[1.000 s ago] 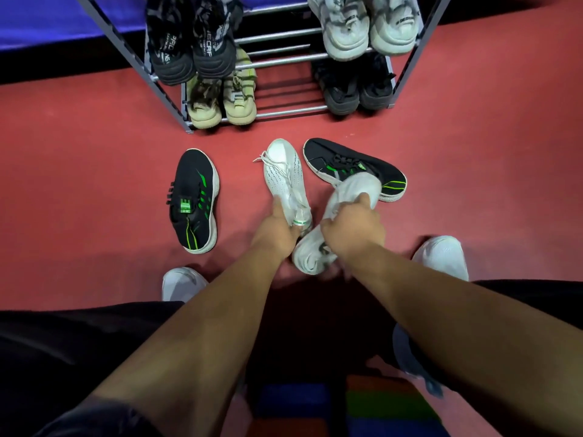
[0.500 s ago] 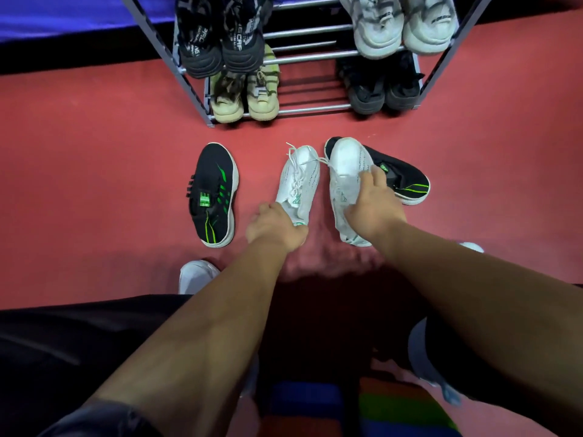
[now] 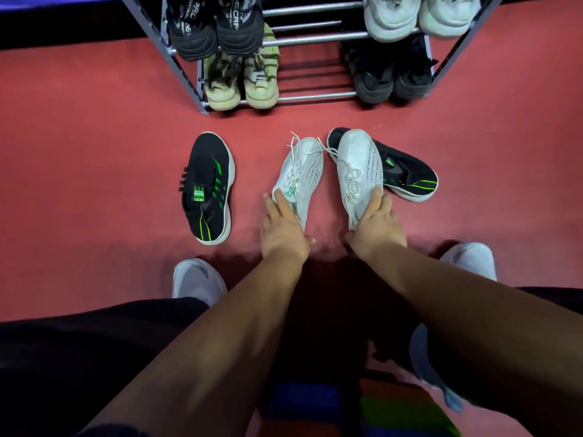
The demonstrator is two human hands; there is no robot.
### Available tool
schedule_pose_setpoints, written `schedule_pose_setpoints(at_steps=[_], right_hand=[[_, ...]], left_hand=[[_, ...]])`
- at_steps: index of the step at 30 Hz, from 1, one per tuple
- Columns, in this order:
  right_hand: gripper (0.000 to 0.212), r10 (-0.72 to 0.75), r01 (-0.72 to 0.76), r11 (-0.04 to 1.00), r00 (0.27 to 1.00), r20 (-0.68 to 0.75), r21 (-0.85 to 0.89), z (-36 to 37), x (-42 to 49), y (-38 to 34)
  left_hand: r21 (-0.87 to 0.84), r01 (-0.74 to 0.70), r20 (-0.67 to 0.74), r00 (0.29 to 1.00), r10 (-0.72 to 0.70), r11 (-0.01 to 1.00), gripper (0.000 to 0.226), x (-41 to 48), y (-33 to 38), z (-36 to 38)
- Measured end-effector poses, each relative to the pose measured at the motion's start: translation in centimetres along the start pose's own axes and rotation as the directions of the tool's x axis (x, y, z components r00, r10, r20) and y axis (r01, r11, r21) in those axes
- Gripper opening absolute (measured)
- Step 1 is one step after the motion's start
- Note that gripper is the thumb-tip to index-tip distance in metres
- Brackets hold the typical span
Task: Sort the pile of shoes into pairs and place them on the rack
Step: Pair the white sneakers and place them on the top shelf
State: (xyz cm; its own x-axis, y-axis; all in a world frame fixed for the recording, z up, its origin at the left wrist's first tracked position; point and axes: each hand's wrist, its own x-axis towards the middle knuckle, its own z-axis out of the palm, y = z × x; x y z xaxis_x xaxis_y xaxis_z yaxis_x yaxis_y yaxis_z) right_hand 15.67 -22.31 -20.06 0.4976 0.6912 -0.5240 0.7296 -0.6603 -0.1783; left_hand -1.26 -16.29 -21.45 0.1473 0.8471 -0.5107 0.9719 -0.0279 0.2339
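Hands (image 3: 284,234) hold white shoes (image 3: 304,171) by heels | toes toward rack (image 3: 315,36)

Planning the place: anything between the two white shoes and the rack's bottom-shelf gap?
Nothing visible. The floor from the left white shoe and right white shoe to the rack is bare, and the gap between the beige pair and the black pair is free. A black-green shoe lies behind the right one, off the path.
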Motion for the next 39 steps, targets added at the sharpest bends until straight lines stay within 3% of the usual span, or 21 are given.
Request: schedule_pose_setpoints(at_steps=[2,5,9,12,15,19,21,26,31,39], right_hand=[[0.128,-0.007,0.007,1.0,1.0,-0.024,0.029,0.1,0.1,0.3],[0.127,0.015,-0.013,0.998,0.999,-0.032,0.054,0.5,0.4,0.3],[0.127,0.042,-0.04,0.996,0.999,-0.025,0.081,0.7,1.2,0.3],[0.125,0.064,-0.063,0.995,0.998,-0.01,0.083,0.9,1.5,0.1],[0.122,0.074,-0.071,0.992,0.997,-0.025,0.1,1.0,1.4,-0.1],[0.122,0.075,-0.074,0.989,0.997,0.002,0.129,0.7,1.4,0.0],[0.123,0.08,-0.081,0.989,0.997,0.018,0.122,0.1,1.3,-0.1],[0.116,0.079,-0.081,0.992,0.997,0.025,0.1,-2.8,0.6,-1.5],[0.095,0.01,-0.01,1.0,0.999,-0.04,0.004,-7.3,-1.3,-4.1],[0.069,-0.209,0.184,0.97,0.965,-0.159,-0.158,-19.0,-5.2,-7.9]], left_hand=[[0.058,-0.084,-0.059,0.994,0.087,0.995,0.129,0.3,-0.9,0.3],[-0.078,-0.167,-0.117,0.981,0.158,0.983,0.103,1.2,-1.8,0.2],[-0.29,-0.077,-0.16,0.987,0.031,0.954,0.076,2.0,-1.9,0.0],[-0.383,0.017,-0.162,0.983,-0.086,0.924,0.089,2.2,-1.3,0.3],[-0.354,0.038,-0.106,0.991,-0.081,0.935,0.117,2.7,-0.9,0.4],[-0.202,-0.001,-0.158,0.987,-0.031,0.979,0.074,3.1,-1.0,-0.4],[-0.193,-0.01,-0.152,0.988,-0.02,0.981,0.064,3.1,-1.1,-1.1],[-0.217,-0.032,-0.126,0.992,0.004,0.976,0.068,2.2,-0.7,-3.4],[-0.249,-0.012,-0.077,0.997,-0.007,0.969,0.063,0.0,0.2,-6.7],[-0.264,-0.038,-0.218,0.976,-0.021,0.964,0.066,-5.3,0.3,-15.3]])
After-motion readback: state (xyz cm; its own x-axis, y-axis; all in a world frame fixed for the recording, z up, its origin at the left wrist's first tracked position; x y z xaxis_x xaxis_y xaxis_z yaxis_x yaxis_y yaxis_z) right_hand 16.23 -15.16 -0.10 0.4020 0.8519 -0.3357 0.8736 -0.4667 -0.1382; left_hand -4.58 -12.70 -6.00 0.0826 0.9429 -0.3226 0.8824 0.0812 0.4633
